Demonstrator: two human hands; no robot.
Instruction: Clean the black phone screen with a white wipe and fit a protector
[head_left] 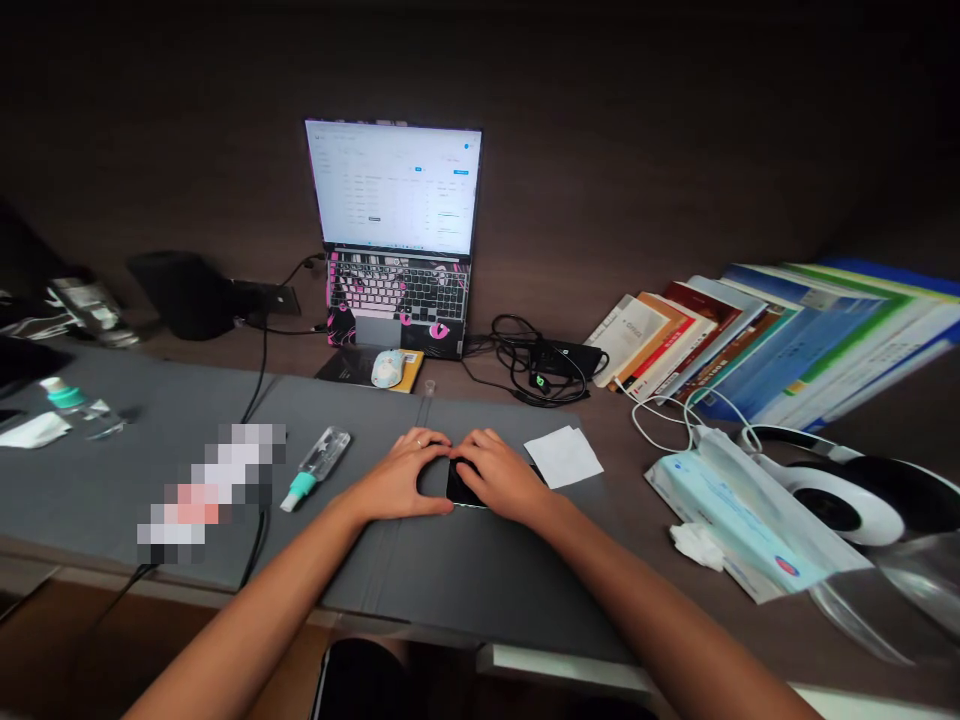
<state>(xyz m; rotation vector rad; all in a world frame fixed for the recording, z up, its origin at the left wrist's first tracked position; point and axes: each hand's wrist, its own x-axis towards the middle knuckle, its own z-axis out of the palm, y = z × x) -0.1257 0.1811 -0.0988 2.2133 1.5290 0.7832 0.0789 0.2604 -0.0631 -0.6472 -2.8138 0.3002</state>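
Observation:
A black glossy smartphone (463,486) with a pale edge lies flat on the grey desk mat (480,580), partly hidden under my hands. My left hand (401,478) curves around its left end, with the thumb at the near edge and the fingers at the far edge. Across the phone lies my right hand (499,474), its thumb over the dark surface and its fingers bent toward the far edge. Two white paper sheets (564,457) overlap just right of the phone. A clear spray bottle (319,466) with a teal collar lies to the left.
Behind stands an open laptop (397,230), with a mouse (388,368) in front. Cables and a black adapter (570,357) lie near leaning books (750,330). At right are a tissue pack (739,510), a crumpled tissue (697,545) and headphones (862,490). Another teal-collared bottle (82,407) lies far left.

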